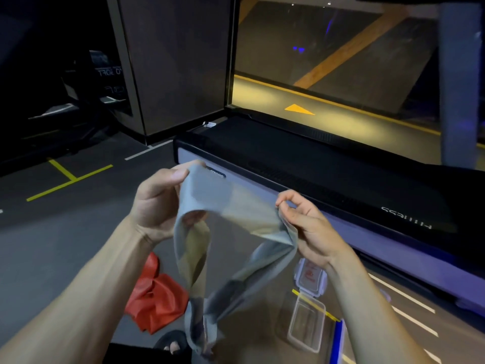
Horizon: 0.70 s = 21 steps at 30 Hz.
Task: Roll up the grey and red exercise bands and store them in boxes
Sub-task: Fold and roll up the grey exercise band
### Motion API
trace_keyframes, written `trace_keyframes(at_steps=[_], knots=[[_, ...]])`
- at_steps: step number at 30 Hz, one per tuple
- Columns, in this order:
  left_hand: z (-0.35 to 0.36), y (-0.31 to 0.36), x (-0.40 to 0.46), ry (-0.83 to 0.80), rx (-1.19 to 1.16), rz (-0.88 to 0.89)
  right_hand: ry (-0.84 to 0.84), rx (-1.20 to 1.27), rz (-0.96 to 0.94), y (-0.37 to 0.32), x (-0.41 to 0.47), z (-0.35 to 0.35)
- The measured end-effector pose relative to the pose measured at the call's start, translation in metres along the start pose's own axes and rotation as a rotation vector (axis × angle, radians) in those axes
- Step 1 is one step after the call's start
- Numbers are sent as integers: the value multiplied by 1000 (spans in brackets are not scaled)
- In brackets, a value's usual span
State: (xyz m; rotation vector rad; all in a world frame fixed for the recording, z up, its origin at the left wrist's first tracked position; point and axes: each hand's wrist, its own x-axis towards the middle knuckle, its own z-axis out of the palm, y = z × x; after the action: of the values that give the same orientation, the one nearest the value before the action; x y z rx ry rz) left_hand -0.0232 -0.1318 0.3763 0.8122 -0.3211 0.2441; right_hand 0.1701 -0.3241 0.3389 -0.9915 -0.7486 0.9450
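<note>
The left hand (160, 198) pinches one upper corner of the grey band (225, 232) and the right hand (305, 227) pinches the opposite edge, so the band hangs slack and twisted between them above the floor. Before rolling, the twist is best shaken out and the long edges aligned, since a crooked start would probably give a coil too loose for the clear box (305, 323). Open floor lies to the left; the treadmill (328, 179) bounds the right, with the red band (157, 298) crumpled below and the box lid (311, 277) beside the box.
</note>
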Motion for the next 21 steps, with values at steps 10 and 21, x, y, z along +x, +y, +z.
trace_keyframes(at_steps=[10, 21], knots=[[-49, 1, -16, 253, 1362, -325, 70, -14, -19, -26, -5, -23], [-52, 2, -16, 252, 1329, -364, 93, -426, -11, -22, -14, -34]])
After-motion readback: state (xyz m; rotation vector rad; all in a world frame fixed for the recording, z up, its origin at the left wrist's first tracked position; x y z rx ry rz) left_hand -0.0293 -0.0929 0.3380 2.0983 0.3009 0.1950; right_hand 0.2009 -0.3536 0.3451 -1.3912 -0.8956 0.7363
